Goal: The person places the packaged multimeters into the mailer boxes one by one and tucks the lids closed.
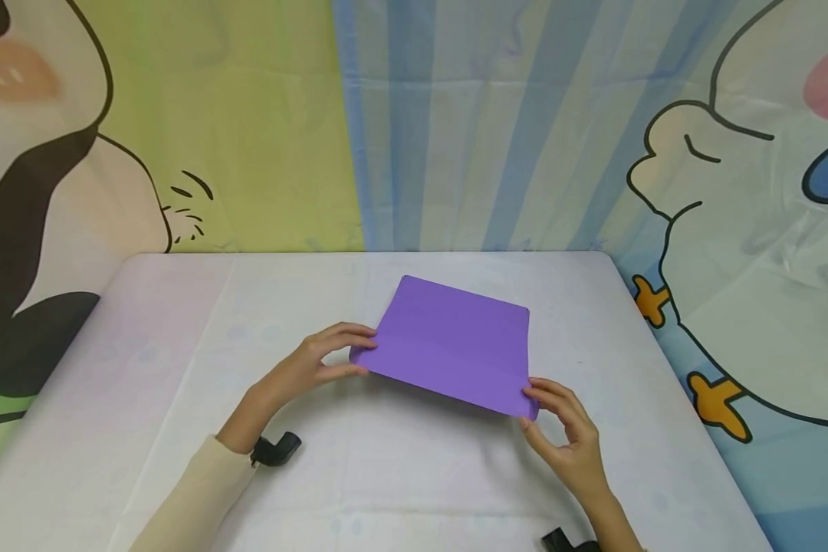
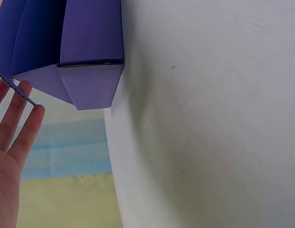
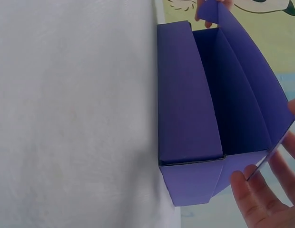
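A purple cardboard box (image 3: 185, 99) rests on the white table, its hinged lid (image 1: 451, 345) raised partway. From the right wrist view, a dark gap shows between the front wall and the lid, and what lies deep inside is in shadow. My left hand (image 1: 317, 355) pinches the lid's front left corner, fingers above and thumb below. At the front right corner, my right hand (image 1: 571, 441) holds the lid the same way, with fingertips at a side flap (image 3: 265, 164). In the head view the lid hides the box body.
The white-covered table (image 1: 303, 491) extends around the box on all sides. Behind it hangs a printed cloth backdrop (image 1: 276, 138) with cartoon animals. Each wrist carries a small black camera, one on the left (image 1: 274, 450) and one on the right (image 1: 566, 543).
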Demonstrator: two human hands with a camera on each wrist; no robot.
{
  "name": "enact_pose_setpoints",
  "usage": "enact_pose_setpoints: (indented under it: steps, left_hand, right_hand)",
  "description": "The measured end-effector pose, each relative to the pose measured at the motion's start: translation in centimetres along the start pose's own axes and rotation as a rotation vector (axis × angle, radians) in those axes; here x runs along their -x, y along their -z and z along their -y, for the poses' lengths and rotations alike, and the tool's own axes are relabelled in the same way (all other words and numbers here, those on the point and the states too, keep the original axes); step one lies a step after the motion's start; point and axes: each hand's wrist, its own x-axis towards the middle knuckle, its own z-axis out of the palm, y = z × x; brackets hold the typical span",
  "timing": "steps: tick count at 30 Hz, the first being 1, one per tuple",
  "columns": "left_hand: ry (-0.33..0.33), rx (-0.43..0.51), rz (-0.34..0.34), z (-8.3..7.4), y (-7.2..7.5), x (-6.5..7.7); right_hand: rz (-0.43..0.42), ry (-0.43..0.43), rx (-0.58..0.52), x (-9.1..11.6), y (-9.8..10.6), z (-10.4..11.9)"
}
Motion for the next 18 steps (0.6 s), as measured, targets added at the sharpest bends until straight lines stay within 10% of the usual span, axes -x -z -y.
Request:
enact_pose_setpoints:
  steps: [18]
  left_hand:
    - [-0.078, -0.071, -0.013, 0.5, -1.3, 0.8]
  right_hand:
    - [0.075, -0.020, 0.066, 0.0, -0.1, 1.1]
